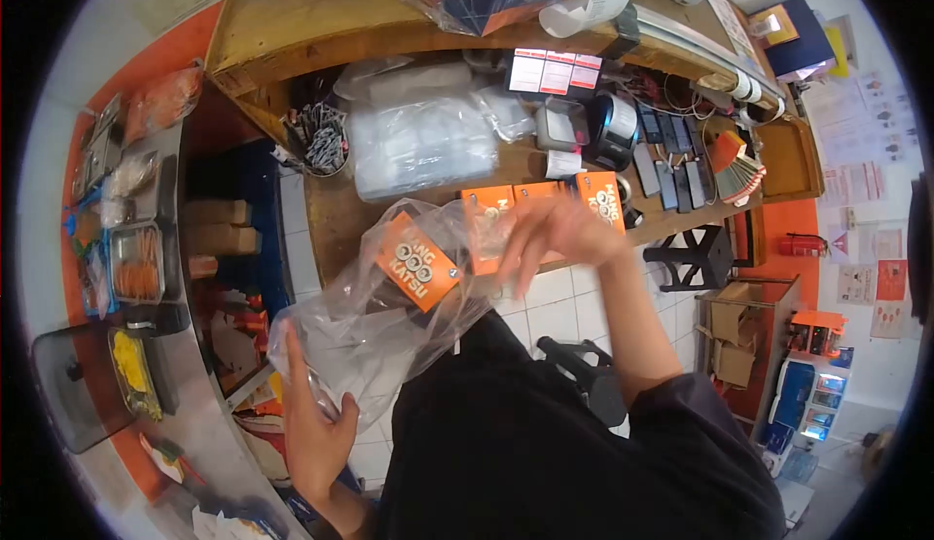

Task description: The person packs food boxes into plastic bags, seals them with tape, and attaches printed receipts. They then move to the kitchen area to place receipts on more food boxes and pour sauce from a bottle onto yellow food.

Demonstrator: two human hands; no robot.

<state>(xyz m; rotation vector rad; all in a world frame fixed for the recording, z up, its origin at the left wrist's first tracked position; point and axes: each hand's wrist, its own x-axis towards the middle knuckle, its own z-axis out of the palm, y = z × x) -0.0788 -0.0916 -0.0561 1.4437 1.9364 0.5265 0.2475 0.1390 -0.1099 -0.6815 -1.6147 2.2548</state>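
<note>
Hands apart: left hand (316, 423) grips plastic bag (389, 326), right hand (555, 234) spread at its mouth.

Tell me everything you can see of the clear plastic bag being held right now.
The clear plastic bag is thin, crinkled and see-through, with glare on its folds. It hangs open in the air in front of the person's dark top, below the edge of the wooden counter. The left hand grips its lower edge from beneath. Inside sits an orange box, tilted, with white lettering and round marks. The right hand, blurred, is at the bag's upper opening; whether it touches the plastic is unclear.
</note>
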